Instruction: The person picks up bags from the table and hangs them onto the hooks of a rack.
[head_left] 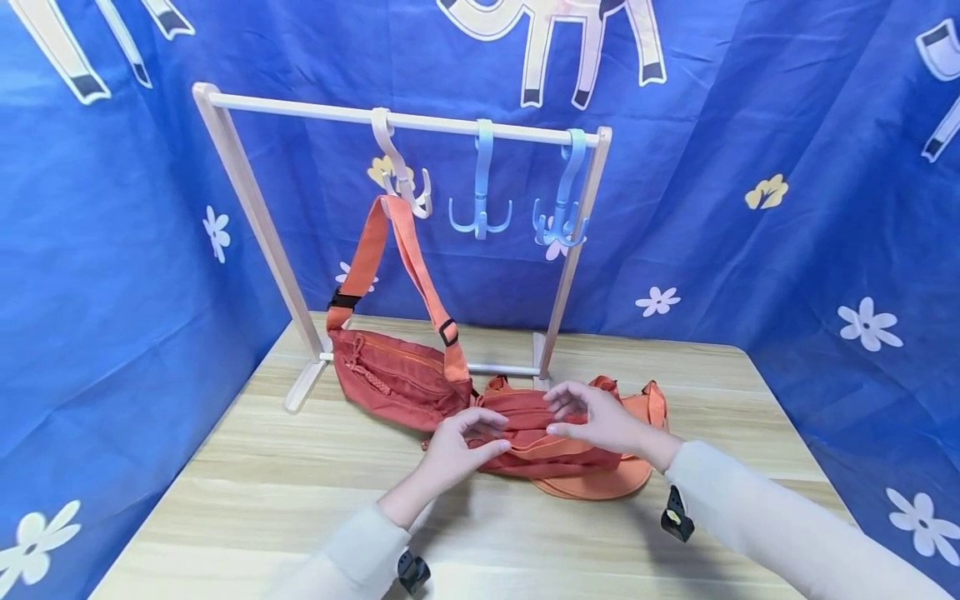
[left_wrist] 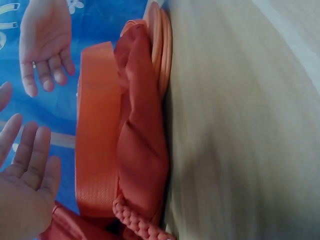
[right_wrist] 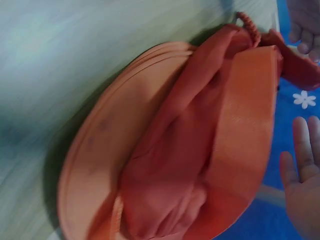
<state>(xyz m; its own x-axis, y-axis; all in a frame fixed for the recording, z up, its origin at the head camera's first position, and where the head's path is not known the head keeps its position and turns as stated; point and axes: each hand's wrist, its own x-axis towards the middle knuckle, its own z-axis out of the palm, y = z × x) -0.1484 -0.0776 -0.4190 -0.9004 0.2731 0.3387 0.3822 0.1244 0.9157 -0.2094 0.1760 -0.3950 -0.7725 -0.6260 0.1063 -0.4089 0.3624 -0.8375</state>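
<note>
So the left hand [head_left: 457,447] and right hand [head_left: 600,417] are both empty, fingers loose, right by a red waist pack [head_left: 558,463] on the surface [head_left: 255,500]. Orange cap brims [head_left: 600,485] underneath probably prop it up. The other red pack [head_left: 401,375] hangs because its strap [head_left: 367,258] loops over the white hook [head_left: 391,152].

The red bag [left_wrist: 142,150] looks matt cloth, its strap [left_wrist: 97,135] woven, the hooks [head_left: 482,200] smooth plastic, the tabletop [head_left: 240,492] wood-grained.

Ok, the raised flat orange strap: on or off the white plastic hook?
On: in the head view, the flat orange strap loops over a prong of the white plastic hook.
</note>
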